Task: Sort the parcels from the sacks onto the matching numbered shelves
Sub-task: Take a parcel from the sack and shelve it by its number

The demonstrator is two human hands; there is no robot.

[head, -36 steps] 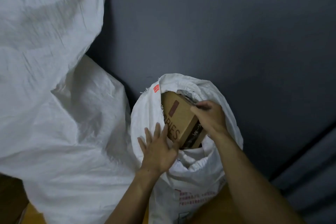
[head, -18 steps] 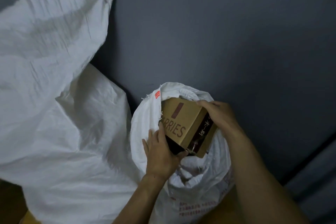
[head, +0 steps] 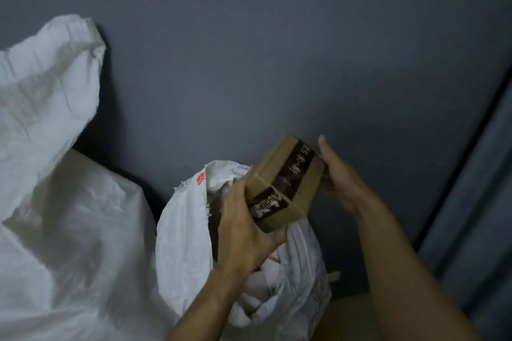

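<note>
Dark blue-grey wall (head: 277,50) fills the upper half of the head view, with a darker vertical strip (head: 476,202) running down the right edge. A big white woven sack (head: 55,174) slumps across the left side, its crumpled top rising into the upper left and hiding the foot of the wall there. Just beside it, at lower centre, stands a smaller white sack (head: 182,230) with its mouth open and a small red tag (head: 200,178) near the rim; crumpled white material shows inside. A brown cardboard parcel (head: 302,196), banded with dark printed tape, is tilted in the air just above this mouth at centre frame, covering the sack's right rim. The left hand (head: 243,224) grips the parcel's lower left end, fingers wrapped underneath, and its forearm crosses the sack's opening. The right hand (head: 343,180) lies against the parcel's upper right end with one digit pointing straight up; its other fingers are behind the box, so I cannot tell whether it grips. A strip of brown floor (head: 349,318) shows at the lower right.
</note>
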